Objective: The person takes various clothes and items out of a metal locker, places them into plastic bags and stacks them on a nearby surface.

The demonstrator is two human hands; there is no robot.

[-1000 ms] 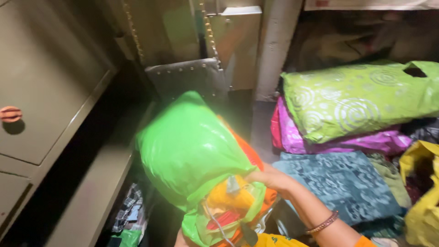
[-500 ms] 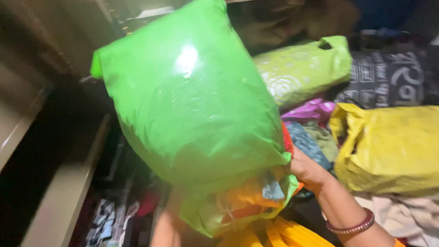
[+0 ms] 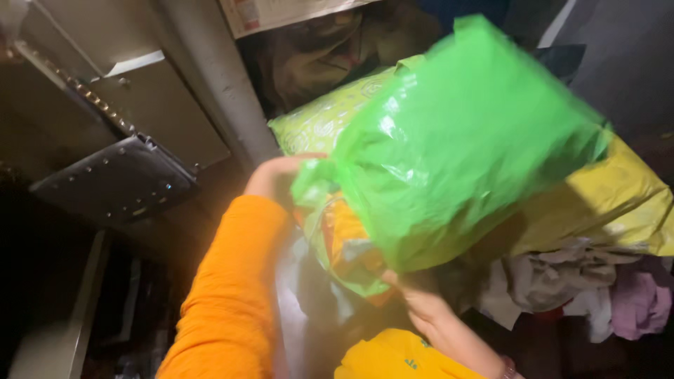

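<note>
A large bright green plastic bag, stuffed full with orange and yellow cloth showing at its open end, is held up in the air, tilted to the right. My left hand, in an orange sleeve, grips the bag's near left side. My right hand holds it from underneath. The bag hangs over a pile of other bags and clothes.
Behind the green bag lie a pale green patterned bag and a yellow plastic bag. Loose grey and pink clothes are heaped at the right. A metal cabinet with a studded dark flap stands at the left.
The green bag has swung up and to the right, over the pile. My left arm has come into view and taken hold of the bag's left side.
</note>
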